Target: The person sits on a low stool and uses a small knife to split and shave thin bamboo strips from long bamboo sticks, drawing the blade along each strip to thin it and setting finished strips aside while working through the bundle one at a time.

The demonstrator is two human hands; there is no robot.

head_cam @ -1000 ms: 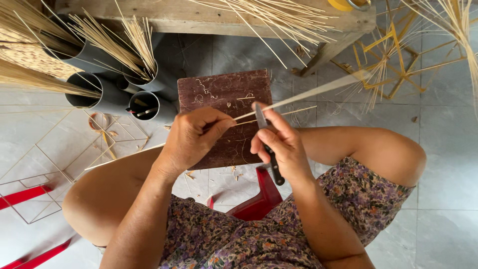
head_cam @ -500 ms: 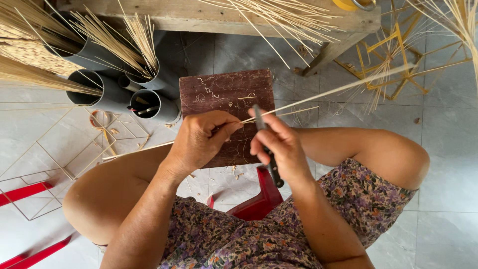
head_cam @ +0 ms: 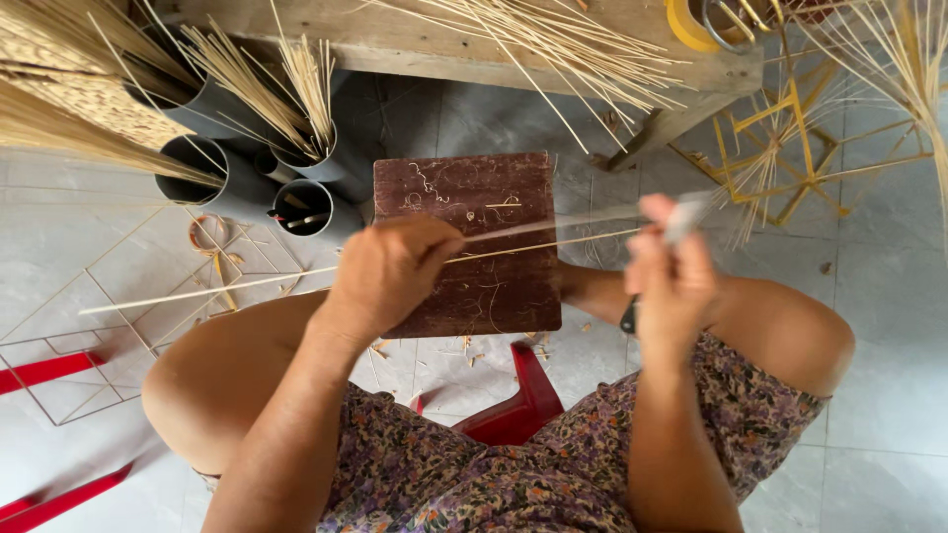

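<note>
My left hand [head_cam: 390, 271] pinches a long thin bamboo strip [head_cam: 553, 240] over a dark brown wooden board [head_cam: 484, 286] that stands on the floor between my knees. The strip runs from far left to right past the board. My right hand [head_cam: 671, 276], blurred by motion, grips a knife [head_cam: 681, 222] with a dark handle. The blade is at the strip's right part, beyond the board's right edge.
Dark tubes [head_cam: 212, 178] holding bundles of bamboo sticks [head_cam: 286, 79] stand at the upper left. A wooden bench [head_cam: 553, 39] with loose sticks crosses the top. Yellow stick frames [head_cam: 790, 148] lie at right, thin wire frames [head_cam: 109, 326] at left. A red stool [head_cam: 518, 405] is under me.
My right hand has swept the knife to the right along the strip, away from my left hand. The left hand stays on the strip over the board.
</note>
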